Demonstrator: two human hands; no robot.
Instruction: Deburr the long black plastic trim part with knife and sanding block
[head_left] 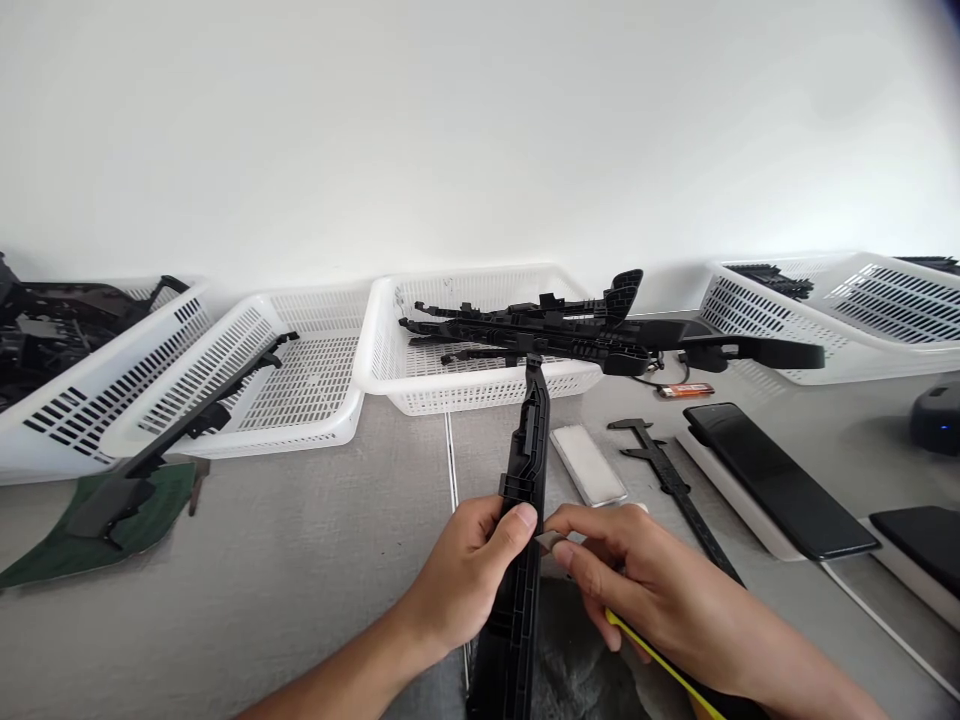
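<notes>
A long black plastic part (529, 450) stands nearly upright in the picture, its lower end running out of the bottom edge. My left hand (469, 565) is closed round its middle, thumb on the front face. My right hand (637, 580) grips a yellow and black knife (660, 658), whose small grey blade (550, 540) is at the right edge of the part, beside my left thumb. Dark cloth (585, 650) lies below my hands.
White baskets (427, 400) along the wall hold black parts; some overhang the rim. Another long part (124, 490) leans from a left basket onto green material (45, 545). At right are a caliper (664, 465), a phone (780, 480), a lighter (684, 390) and a white block (589, 465).
</notes>
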